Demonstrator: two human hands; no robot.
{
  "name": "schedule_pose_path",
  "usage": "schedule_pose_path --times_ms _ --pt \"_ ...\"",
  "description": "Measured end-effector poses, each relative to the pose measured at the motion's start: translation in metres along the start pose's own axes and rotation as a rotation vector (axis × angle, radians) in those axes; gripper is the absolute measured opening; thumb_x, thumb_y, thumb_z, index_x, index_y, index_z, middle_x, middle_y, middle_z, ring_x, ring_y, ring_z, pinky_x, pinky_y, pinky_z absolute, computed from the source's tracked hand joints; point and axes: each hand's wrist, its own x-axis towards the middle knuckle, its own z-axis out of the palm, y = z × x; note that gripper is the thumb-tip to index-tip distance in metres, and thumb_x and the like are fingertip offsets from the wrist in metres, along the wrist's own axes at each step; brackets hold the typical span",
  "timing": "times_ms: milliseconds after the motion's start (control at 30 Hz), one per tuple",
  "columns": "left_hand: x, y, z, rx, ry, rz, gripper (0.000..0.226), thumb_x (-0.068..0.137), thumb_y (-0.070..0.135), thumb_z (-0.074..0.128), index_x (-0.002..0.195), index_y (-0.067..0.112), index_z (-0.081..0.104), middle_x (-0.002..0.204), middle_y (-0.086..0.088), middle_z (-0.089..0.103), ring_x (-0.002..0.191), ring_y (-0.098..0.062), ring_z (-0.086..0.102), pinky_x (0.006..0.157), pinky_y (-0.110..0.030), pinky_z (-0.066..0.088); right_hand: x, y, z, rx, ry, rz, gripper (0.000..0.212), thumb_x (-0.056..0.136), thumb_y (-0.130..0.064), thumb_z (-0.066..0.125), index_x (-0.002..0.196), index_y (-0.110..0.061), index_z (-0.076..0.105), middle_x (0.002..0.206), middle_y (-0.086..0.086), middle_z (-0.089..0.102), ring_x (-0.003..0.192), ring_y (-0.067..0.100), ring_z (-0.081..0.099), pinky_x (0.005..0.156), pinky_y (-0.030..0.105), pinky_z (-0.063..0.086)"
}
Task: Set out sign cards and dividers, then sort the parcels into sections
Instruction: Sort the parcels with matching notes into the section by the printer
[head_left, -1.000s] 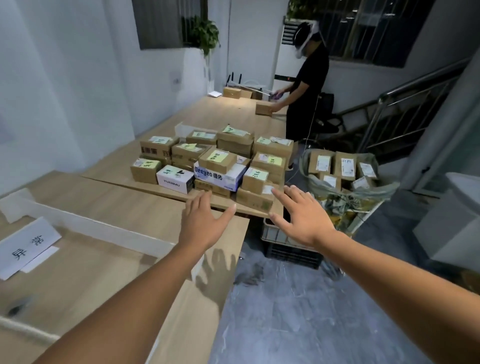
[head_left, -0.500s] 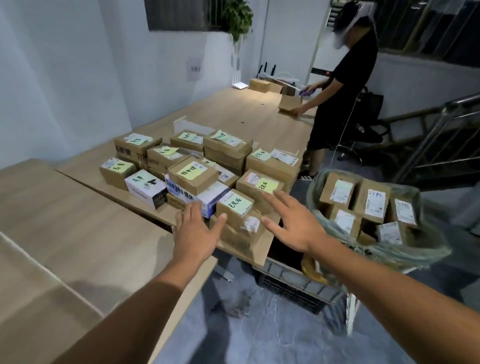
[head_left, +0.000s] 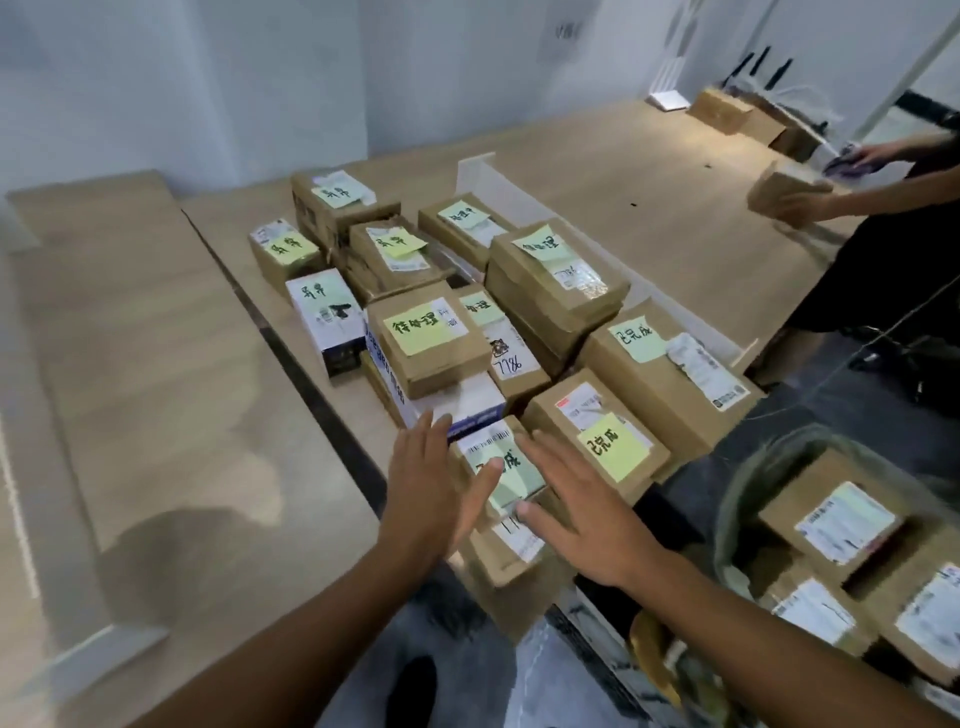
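Note:
Several cardboard parcels with yellow-green sticky notes are stacked on a wooden table (head_left: 597, 171). The nearest small parcel (head_left: 506, 470) sits at the table's front corner on top of another box. My left hand (head_left: 431, 488) reaches its left side with straight fingers, and my right hand (head_left: 576, 514) spreads flat at its right side and front. Both hands are at the parcel; neither grips it. Beside it lie a larger noted parcel (head_left: 597, 436) and a stack topped by another noted box (head_left: 426, 338). A white divider (head_left: 519, 182) stands behind the pile.
A second wooden table (head_left: 130, 364) lies to the left, with a white divider strip (head_left: 93, 639) at its near edge. A mesh bag of labelled parcels (head_left: 841, 561) stands at lower right. Another person (head_left: 883, 208) handles a box at the far right.
I have stepped closer to the pile. Both hands have moved forward and down from the air onto the nearest small parcel.

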Motion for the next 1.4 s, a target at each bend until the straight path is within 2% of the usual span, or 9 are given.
schedule_pose_path --times_ms 233,333,433,567,767,867,1033,1200,1400 --pt "-0.013 -0.001 0.045 -0.068 0.173 -0.094 0.084 0.087 0.067 0.062 0.155 0.032 0.029 0.169 0.009 0.012 0.149 -0.002 0.013 0.115 -0.022 0.026 0.028 0.049 0.008 0.117 -0.068 -0.032 0.081 0.095 -0.063 0.050 0.160 -0.044 0.006 0.167 -0.018 -0.004 0.154 0.004 0.003 0.121 0.035 0.020" --pt "-0.022 0.007 0.074 -0.144 0.228 -0.167 0.086 0.089 0.055 0.069 0.158 0.030 0.024 0.165 0.006 0.027 0.152 -0.006 0.021 0.119 -0.027 0.033 0.040 0.067 0.017 0.161 -0.066 -0.014 0.076 0.097 -0.050 0.056 0.159 -0.039 0.013 0.166 -0.009 0.012 0.154 0.011 0.013 0.120 0.046 0.031" --pt "-0.020 0.015 0.096 -0.407 0.182 -0.181 0.080 0.094 0.023 0.073 0.157 0.035 0.024 0.146 0.017 0.051 0.137 -0.010 0.050 0.103 -0.025 0.051 0.052 0.078 0.029 0.349 -0.136 -0.035 0.073 0.096 -0.034 0.062 0.156 -0.041 0.021 0.150 -0.014 0.037 0.138 -0.002 0.038 0.113 0.039 0.044" --pt "-0.025 0.019 0.114 -0.452 0.261 -0.166 0.084 0.099 -0.002 0.059 0.158 0.037 0.015 0.149 0.019 0.051 0.139 -0.011 0.050 0.106 -0.019 0.045 0.056 0.090 0.037 0.416 -0.140 -0.124 0.074 0.097 -0.022 0.061 0.159 -0.034 0.023 0.145 -0.007 0.045 0.134 -0.001 0.043 0.111 0.025 0.042" --pt "-0.064 0.045 0.087 -0.354 0.246 -0.163 0.096 0.097 0.043 0.066 0.157 0.046 -0.008 0.157 0.038 0.028 0.145 0.006 0.032 0.112 -0.012 0.034 0.039 0.071 0.014 0.426 -0.150 -0.287 0.089 0.093 -0.018 0.067 0.159 -0.044 0.014 0.142 -0.017 0.047 0.130 0.000 0.048 0.096 0.026 0.054" --pt "-0.102 0.060 0.054 -0.231 0.359 -0.131 0.101 0.094 0.041 0.071 0.161 0.037 -0.004 0.163 0.026 0.025 0.148 0.000 0.030 0.116 -0.023 0.037 0.031 0.037 -0.012 0.393 -0.178 -0.453 0.097 0.090 -0.027 0.074 0.162 -0.038 0.010 0.143 -0.021 0.042 0.133 -0.008 0.038 0.098 0.006 0.039" --pt "-0.170 0.076 -0.017 -0.045 0.625 -0.078 0.096 0.091 0.039 0.073 0.162 0.035 0.009 0.163 0.023 0.026 0.145 0.000 0.036 0.106 -0.011 0.040 0.013 -0.051 -0.043 0.390 -0.248 -0.736 0.094 0.082 -0.048 0.073 0.160 -0.032 0.021 0.144 -0.011 0.037 0.135 -0.003 0.038 0.106 0.009 0.035" --pt "-0.248 0.075 -0.090 0.035 0.815 -0.062 0.098 0.088 0.034 0.079 0.160 0.040 0.012 0.155 0.036 0.027 0.138 0.010 0.040 0.102 -0.009 0.042 -0.017 -0.157 -0.030 0.464 -0.204 -0.907 0.090 0.081 -0.020 0.083 0.156 -0.018 0.034 0.138 -0.006 0.043 0.135 0.000 0.043 0.105 0.006 0.032" --pt "-0.365 0.051 -0.162 0.095 0.958 -0.101 0.097 0.085 0.045 0.076 0.160 0.041 0.015 0.154 0.031 0.032 0.136 0.005 0.043 0.100 -0.012 0.045 -0.074 -0.275 0.014 0.500 -0.244 -1.043 0.093 0.078 -0.035 0.083 0.152 -0.048 0.028 0.140 -0.023 0.034 0.136 -0.007 0.038 0.098 -0.002 0.028"
